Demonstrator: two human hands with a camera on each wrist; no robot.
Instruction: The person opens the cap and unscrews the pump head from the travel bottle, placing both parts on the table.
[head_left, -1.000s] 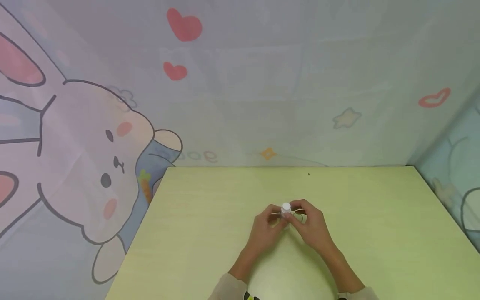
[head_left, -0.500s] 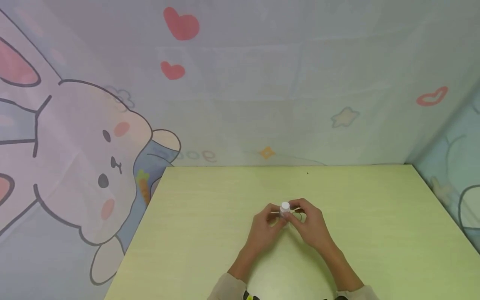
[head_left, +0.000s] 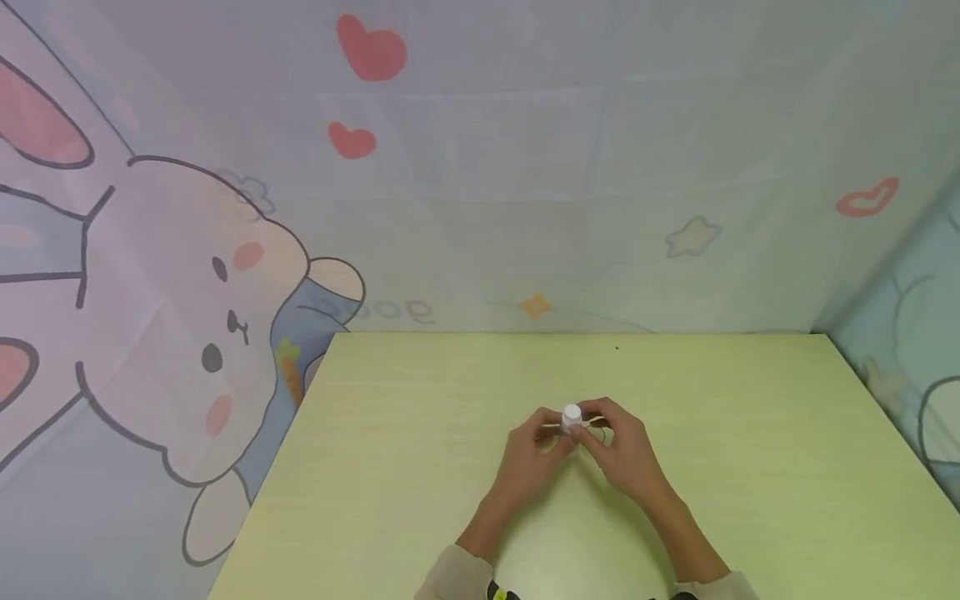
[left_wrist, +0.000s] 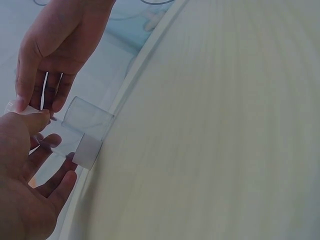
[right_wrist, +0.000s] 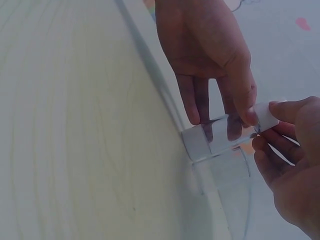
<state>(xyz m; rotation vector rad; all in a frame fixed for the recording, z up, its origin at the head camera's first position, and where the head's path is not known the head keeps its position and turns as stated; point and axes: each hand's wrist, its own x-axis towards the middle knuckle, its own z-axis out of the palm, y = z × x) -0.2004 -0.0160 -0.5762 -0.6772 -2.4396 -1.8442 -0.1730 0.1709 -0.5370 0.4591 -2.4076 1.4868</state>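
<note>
A small clear bottle (right_wrist: 218, 143) with a white cap (head_left: 572, 412) stands upright on the table between both hands. White material fills its lower end (left_wrist: 88, 151); whether it is contents or a label, I cannot tell. My left hand (head_left: 525, 463) grips the bottle's side, its thumb near the neck and its other fingers along the body. With thumb and fingers, my right hand (head_left: 627, 454) pinches the cap. Close beside the bottle, on the right hand's side, stands a clear open-looking cup (left_wrist: 90, 119). In the head view the hands hide most of the bottle and cup.
The pale yellow-green table (head_left: 405, 433) reaches back to a cloth backdrop (head_left: 480, 167) printed with a rabbit and hearts. A tiny dark speck (head_left: 617, 347) lies near the table's far edge. Light sleeves (head_left: 456, 575) cover the forearms.
Both hands keep their place at the bottle and cap. The head view shifts slightly; no clear movement of the bottle or cup shows.
</note>
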